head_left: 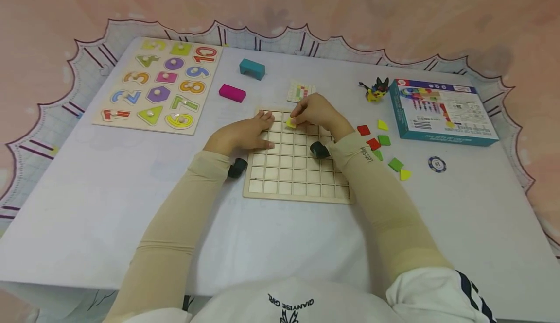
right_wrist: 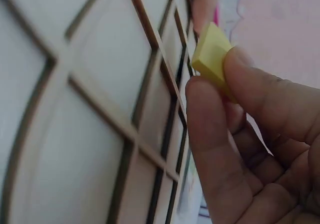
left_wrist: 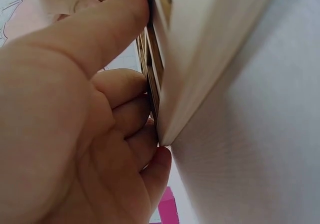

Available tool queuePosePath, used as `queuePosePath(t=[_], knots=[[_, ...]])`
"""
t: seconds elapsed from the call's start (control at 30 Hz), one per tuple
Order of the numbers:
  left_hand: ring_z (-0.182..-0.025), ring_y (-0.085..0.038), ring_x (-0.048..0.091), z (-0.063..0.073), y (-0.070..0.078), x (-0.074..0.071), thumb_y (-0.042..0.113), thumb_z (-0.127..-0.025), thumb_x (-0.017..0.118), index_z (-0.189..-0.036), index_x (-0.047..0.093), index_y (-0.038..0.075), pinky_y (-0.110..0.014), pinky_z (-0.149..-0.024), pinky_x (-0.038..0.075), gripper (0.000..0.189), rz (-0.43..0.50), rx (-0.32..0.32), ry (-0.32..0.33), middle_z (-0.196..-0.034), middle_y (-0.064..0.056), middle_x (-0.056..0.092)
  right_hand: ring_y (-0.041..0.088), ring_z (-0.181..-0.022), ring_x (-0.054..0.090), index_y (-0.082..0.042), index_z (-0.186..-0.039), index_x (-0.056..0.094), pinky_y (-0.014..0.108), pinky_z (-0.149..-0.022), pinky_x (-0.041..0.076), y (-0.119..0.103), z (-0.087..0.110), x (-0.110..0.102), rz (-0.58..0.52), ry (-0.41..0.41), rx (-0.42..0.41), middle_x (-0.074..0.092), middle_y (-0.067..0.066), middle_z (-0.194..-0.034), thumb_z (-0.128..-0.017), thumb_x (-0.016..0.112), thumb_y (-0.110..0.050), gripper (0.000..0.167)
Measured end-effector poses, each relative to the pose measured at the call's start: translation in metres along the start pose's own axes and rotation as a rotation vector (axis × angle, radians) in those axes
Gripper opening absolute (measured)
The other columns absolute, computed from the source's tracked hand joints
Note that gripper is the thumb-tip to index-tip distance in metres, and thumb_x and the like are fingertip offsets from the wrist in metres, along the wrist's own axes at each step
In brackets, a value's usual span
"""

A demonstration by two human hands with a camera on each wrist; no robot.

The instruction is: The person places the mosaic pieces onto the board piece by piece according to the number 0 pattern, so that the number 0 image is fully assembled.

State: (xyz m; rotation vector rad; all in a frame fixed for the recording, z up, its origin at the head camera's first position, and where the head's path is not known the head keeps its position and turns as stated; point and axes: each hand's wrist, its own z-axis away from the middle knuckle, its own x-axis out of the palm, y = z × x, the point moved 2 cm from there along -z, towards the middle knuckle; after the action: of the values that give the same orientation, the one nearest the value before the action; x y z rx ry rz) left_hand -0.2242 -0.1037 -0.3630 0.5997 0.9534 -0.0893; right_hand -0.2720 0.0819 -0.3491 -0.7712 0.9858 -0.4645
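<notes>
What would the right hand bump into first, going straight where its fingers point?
Probably the wooden grid board, meeting it with the yellow piece that the right hand pinches; any gap is hard to judge.

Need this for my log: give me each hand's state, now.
Left hand: open, resting on the wooden grid board.
Right hand: closed, pinching a yellow tile between thumb and finger.
</notes>
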Motion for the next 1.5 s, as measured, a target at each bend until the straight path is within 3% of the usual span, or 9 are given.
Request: queuePosePath(t=[0.2,0.6,0.93,1.17,1.5], knots=[[-0.143,-0.023,-0.007,-0.001,0.005,0.000,0.038,-0.091,0.054,-0.148,0.010,0.005,-0.040,-0.116,0.004,0.079,0.011,0.004,-0.001,-0.156,-0.008,0.000,0.019,-0.087,0.060,-0.005,-0.093,0.071,0.035,-0.099,0.041,0.000,-0.004,0.005,0.131,-0.010,-0.006,0.068,0.006,-0.090,-0.081,0.071,-0.014,0.015],[-0.142,-0.022,-0.008,-0.002,0.008,-0.002,0.038,-0.091,0.055,-0.148,0.008,0.006,-0.040,-0.116,0.004,0.081,0.013,-0.003,0.003,-0.155,-0.007,-0.001,0.021,-0.094,0.057,-0.005,-0.094,0.071,0.036,-0.096,0.043,-0.005,0.000,0.007,0.251,-0.027,0.000,0.067,0.009,-0.097,-0.083,0.069,-0.015,0.015],[-0.142,-0.023,-0.008,-0.002,0.006,0.000,0.037,-0.091,0.056,-0.147,0.009,0.005,-0.040,-0.116,0.004,0.080,0.018,-0.013,-0.009,-0.155,-0.008,-0.001,0.021,-0.097,0.056,-0.006,-0.097,0.070,0.036,-0.092,0.045,-0.003,0.002,0.009,0.289,-0.049,-0.020,0.066,0.009,-0.102,-0.084,0.067,-0.017,0.017],[-0.142,-0.024,-0.009,0.000,0.005,0.000,0.036,-0.091,0.055,-0.147,0.008,0.004,-0.040,-0.116,0.004,0.080,0.014,-0.029,0.001,-0.155,-0.009,-0.002,0.024,-0.099,0.057,-0.005,-0.106,0.068,0.038,-0.090,0.046,0.002,0.012,-0.018,0.264,-0.021,-0.077,0.064,0.013,-0.108,-0.087,0.064,-0.016,0.023],[-0.142,-0.026,-0.009,0.000,0.004,0.000,0.036,-0.091,0.055,-0.147,0.006,0.003,-0.042,-0.116,0.004,0.081,-0.006,-0.024,-0.005,-0.155,-0.010,-0.004,0.031,-0.108,0.053,0.000,-0.116,0.062,0.045,-0.094,0.042,0.038,0.048,-0.082,0.273,0.095,0.036,0.059,0.020,-0.118,-0.089,0.061,-0.016,0.031]])
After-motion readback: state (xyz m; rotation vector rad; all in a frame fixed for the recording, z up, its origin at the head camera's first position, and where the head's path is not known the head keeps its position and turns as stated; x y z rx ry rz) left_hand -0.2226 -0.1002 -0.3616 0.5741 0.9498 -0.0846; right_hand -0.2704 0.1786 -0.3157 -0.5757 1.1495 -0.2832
